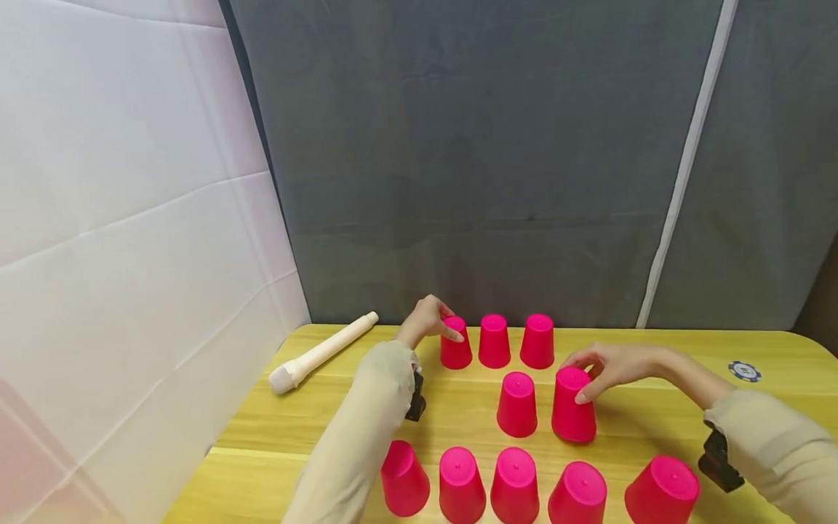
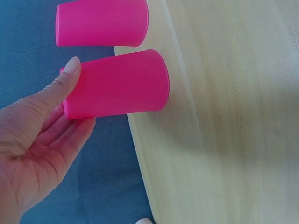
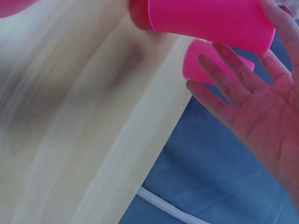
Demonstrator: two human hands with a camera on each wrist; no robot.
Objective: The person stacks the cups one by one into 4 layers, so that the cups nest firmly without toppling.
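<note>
Several pink cups stand upside down in three rows on a yellow wooden table (image 1: 655, 364). My left hand (image 1: 448, 331) reaches to the back row and holds the leftmost cup (image 1: 456, 348) by its top. In the left wrist view its thumb (image 2: 70, 70) and fingers (image 2: 77, 133) lie on opposite sides of that cup (image 2: 121, 84). My right hand (image 1: 576, 378) grips the right cup of the middle row (image 1: 573, 415), thumb on its side and fingers over the top. The right wrist view shows this cup (image 3: 210, 18) sharp, with the fingers (image 3: 219, 74) fairly straight beside it.
A white cylindrical stick (image 1: 321, 353) lies at the table's back left. A blue and white chip (image 1: 745, 371) lies at the right. Five cups line the front edge, among them one at the far right (image 1: 663, 489). A grey backdrop and a white panel enclose the table.
</note>
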